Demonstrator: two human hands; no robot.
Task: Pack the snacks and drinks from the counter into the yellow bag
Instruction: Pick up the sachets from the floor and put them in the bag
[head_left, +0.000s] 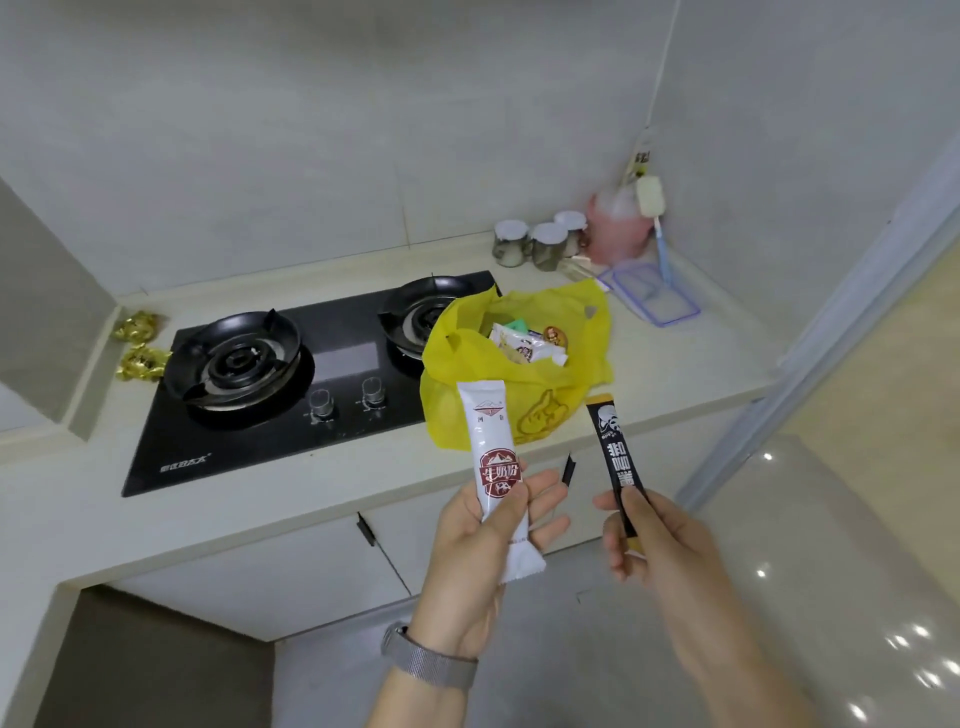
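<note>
Two sachets are in hand and not yet packed, seen from the head camera, the only view. The left hand (483, 551) holds a white milk-powder sachet (496, 473) upright, thumb curled across its front and fingers behind; it is a flat, glossy pouch with a crimped lower edge and a dark red emblem. The right hand (641, 535) pinches a slim black stick sachet (618, 467) near its lower end between thumb and fingers, so the narrow strip with gold ends and white print leans up toward the counter (78, 467).

Both are held out in front of the counter edge, just short of the yellow bag (447, 364). That bag stands on the counter beside the black glass hob (260, 415), partly over its right burner. It is thin, soft, crumpled fabric or plastic with floppy handles, and its mouth sags open. Several small wrapped snacks (524, 345) already lie inside, so I judge the packing well under way.

Left on the counter are two clusters of gold foil-wrapped sweets (137, 343), crinkly and shiny, at the far left of the hob and well apart from the bag. By my reading these and the two sachets remain to go in. No drink bottles or cans show anywhere.

At the back corner stand three small lidded jars (540, 241), a pink bag (618, 231) and a clear lid with a blue rim (649, 296); whether any of these belongs to the task I cannot tell.
</note>
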